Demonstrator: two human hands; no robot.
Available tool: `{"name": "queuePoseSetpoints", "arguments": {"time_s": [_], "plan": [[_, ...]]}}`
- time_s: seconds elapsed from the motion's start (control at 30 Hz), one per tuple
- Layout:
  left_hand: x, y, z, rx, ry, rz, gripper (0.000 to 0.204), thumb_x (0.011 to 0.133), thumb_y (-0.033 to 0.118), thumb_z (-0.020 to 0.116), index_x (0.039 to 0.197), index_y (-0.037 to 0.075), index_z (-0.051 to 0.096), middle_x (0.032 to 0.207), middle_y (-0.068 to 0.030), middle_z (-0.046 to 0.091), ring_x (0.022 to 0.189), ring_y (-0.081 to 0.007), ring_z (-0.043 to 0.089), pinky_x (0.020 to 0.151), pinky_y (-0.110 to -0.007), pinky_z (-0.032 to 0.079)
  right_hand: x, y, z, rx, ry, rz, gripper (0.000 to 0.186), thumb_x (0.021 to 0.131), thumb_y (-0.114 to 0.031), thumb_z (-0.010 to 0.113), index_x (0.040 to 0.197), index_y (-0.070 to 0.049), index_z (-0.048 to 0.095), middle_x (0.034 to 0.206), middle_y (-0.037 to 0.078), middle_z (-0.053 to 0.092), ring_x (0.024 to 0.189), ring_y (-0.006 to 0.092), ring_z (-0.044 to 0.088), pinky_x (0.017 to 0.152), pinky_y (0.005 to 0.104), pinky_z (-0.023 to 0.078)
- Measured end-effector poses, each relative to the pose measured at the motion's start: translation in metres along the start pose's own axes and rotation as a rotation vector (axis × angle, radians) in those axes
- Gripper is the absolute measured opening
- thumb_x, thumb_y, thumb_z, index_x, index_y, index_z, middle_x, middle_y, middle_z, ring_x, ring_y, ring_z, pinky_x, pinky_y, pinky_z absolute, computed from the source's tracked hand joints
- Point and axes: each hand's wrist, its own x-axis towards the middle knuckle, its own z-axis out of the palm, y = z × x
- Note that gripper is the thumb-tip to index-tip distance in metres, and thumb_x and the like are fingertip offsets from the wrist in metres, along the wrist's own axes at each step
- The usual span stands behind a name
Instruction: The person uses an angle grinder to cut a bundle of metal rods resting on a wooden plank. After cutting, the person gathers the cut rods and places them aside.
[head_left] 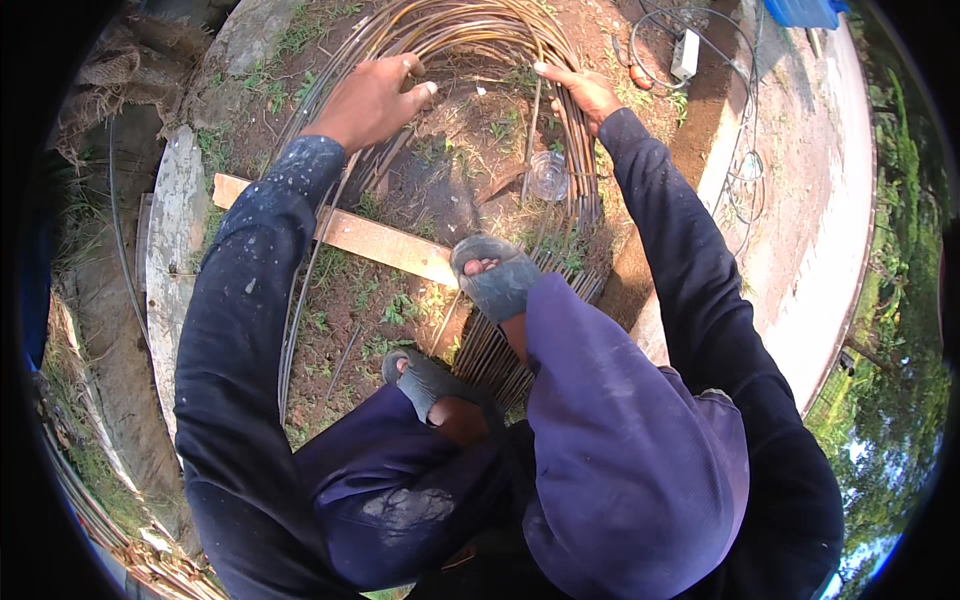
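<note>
A large coil of thin, rust-brown metal rods (pixel 480 25) arches over the dirt at the top of the view. My left hand (pixel 372 100) curls over its left side, fingers bent round the rods. My right hand (pixel 585 95) grips the coil's right side, thumb on top. A wooden board (pixel 370 240) lies crosswise below my hands. My raised foot (pixel 495 275), in grey toe-baring footwear, is at the board's right end, over a bundle of straighter rods (pixel 480 355). A clear plastic container (pixel 548 178) sits just inside the coil's right side.
At the upper right lie a white power strip (pixel 686 55), black cable (pixel 745 200) and small orange object (pixel 640 76). A pale concrete strip (pixel 790 280) borders greenery on the right. A weathered slab (pixel 175 250), burlap (pixel 115 70) and more rods (pixel 105 520) are at the left.
</note>
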Motion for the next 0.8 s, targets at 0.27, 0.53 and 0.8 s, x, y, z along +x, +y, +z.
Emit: {"name": "queuePoseSetpoints", "arguments": {"time_s": [0.27,0.53,0.8], "plan": [[0.021,0.082,-0.041,-0.109,0.315,0.242,0.026,0.086,0.023,0.066,0.096,-0.002,0.067,0.083,-0.0234,0.067,0.078,-0.0367,0.067,0.072,-0.044,0.052,-0.062,-0.023,-0.022,0.007,0.091,-0.253,0.04,0.079,-0.037,0.083,0.091,-0.003,0.066,0.066,0.0,0.06,0.051,0.0091,0.058,0.047,0.0237,0.046],[-0.021,0.074,-0.036,-0.19,-0.029,0.173,0.033,0.094,0.028,0.065,0.115,0.002,0.063,0.096,-0.0165,0.07,0.087,-0.0259,0.069,0.079,-0.036,0.053,0.039,0.036,-0.02,0.001,-0.059,-0.046,0.044,0.075,-0.039,0.085,0.096,-0.004,0.069,0.074,0.002,0.063,0.066,0.0106,0.062,0.059,0.0275,0.054],[-0.098,0.071,-0.057,-0.219,-0.174,-0.113,0.028,0.094,0.018,0.065,0.116,0.0,0.063,0.097,-0.0166,0.07,0.086,-0.0226,0.068,0.077,-0.034,0.051,0.016,0.037,-0.014,0.288,-0.309,0.23,0.035,0.086,-0.034,0.077,0.105,-0.008,0.062,0.078,0.005,0.068,0.063,0.0132,0.068,0.055,0.0301,0.06]]}}
